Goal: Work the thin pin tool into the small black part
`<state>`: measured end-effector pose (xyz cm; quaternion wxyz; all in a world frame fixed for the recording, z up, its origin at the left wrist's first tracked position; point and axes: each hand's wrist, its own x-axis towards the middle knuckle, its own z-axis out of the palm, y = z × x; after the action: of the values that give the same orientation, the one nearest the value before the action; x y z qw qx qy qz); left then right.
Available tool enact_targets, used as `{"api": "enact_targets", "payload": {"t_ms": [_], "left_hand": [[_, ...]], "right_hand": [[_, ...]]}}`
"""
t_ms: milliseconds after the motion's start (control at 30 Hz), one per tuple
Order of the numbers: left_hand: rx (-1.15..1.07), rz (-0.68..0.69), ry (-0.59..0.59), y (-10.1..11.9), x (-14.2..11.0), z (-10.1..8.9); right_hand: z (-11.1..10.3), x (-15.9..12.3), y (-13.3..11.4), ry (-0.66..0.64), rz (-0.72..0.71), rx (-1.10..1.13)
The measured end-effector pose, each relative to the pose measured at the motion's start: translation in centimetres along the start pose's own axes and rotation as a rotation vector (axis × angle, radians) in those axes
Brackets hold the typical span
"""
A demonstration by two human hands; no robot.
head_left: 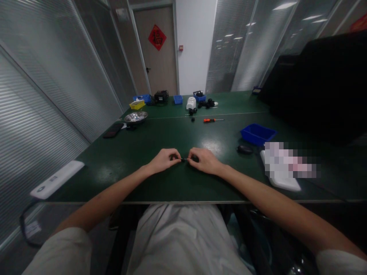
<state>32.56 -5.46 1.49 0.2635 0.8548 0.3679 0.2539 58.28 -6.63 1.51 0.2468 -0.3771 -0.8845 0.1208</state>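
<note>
Above the green table [160, 183], near its front edge, my left hand [164, 160] pinches one end of a small dark piece [184, 159]. From its other side comes my right hand [205, 161], with thumb and forefinger closed at a thin pale end of that piece. The fingertips hide most of it, and its exact kind is too small to make out. Both hands are low over the tabletop, fingers curled inward, only a narrow gap apart.
Right of my hands are a blue tray [258, 134], a dark computer mouse [244, 149] and a white flat object [282, 182]. Farther back lie an orange screwdriver [210, 120], a metal bowl [136, 117] and a phone [113, 130]. A white power strip [59, 179] lies left.
</note>
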Motion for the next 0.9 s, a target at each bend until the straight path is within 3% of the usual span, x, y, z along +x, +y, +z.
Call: {"api": "enact_targets", "payload": {"t_ms": [167,900], "left_hand": [[-0.055,-0.034,0.015,-0.33,-0.34,0.0],[-0.06,0.071,0.055,-0.25,-0.51,0.23]], "right_hand": [[0.02,0.07,-0.07,-0.003,0.014,-0.025],[-0.05,-0.05,-0.06,-0.016,0.014,-0.049]]}}
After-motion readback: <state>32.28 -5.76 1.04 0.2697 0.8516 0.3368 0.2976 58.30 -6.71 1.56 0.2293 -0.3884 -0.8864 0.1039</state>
